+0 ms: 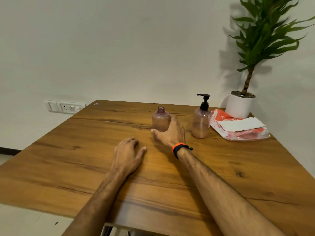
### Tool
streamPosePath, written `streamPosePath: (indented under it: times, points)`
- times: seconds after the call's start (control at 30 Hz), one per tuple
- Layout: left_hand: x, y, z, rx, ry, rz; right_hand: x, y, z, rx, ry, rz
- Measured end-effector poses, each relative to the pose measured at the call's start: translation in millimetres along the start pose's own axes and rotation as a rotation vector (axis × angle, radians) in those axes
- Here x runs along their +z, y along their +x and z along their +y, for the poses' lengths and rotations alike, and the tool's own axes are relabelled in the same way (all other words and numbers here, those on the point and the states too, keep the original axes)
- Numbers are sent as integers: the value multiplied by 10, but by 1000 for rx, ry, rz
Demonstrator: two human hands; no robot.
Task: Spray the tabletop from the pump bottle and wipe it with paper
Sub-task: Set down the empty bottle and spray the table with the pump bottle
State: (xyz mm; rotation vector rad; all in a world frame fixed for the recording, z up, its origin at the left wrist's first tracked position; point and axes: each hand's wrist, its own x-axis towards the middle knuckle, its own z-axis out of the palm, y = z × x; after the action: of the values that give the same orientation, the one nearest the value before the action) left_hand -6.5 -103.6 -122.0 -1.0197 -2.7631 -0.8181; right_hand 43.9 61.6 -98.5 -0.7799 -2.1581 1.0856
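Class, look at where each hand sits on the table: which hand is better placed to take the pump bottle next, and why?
Right. The right hand is far forward beside the open bottle, with the pump bottle just to its right. The left hand lies flat, nearer the person and farther left.

Potted plant (260, 40) with long green leaves on a ringed stem, set in a white pot (239, 106) at the far right corner against the pale wall (136, 48). White switch-and-socket plate (64, 106) fixed low on the wall, left of the far edge. Uncapped, translucent pinkish bottle (160, 119) standing upright.
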Motion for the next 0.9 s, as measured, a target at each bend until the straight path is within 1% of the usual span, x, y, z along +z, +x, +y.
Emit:
streamPosePath:
  times: [0.1,0.23,0.4,0.5,0.57,0.7,0.8,0.9]
  points:
    - [45,16,-52,19,38,10,158,87,20,15,24,46]
    - [58,19,-57,30,53,20,179,115,42,23,42,99]
    - [31,14,-35,32,51,-5,-56,-2,-2,-56,-19,170]
    - [27,2,79,29,11,0,-298,-109,22,-98,14,181]
    - [55,-9,243,50,-34,7,-485,-174,81,-126,35,204]
    - [226,-16,782,150,-122,-14,-976,-273,315,-151,7,266]
    - [430,-23,1236,218,-142,-42,-1422,-327,543,-103,-51,331]
    - [664,-67,1625,267,-140,-99,-1864,-360,801,-26,-54,386]
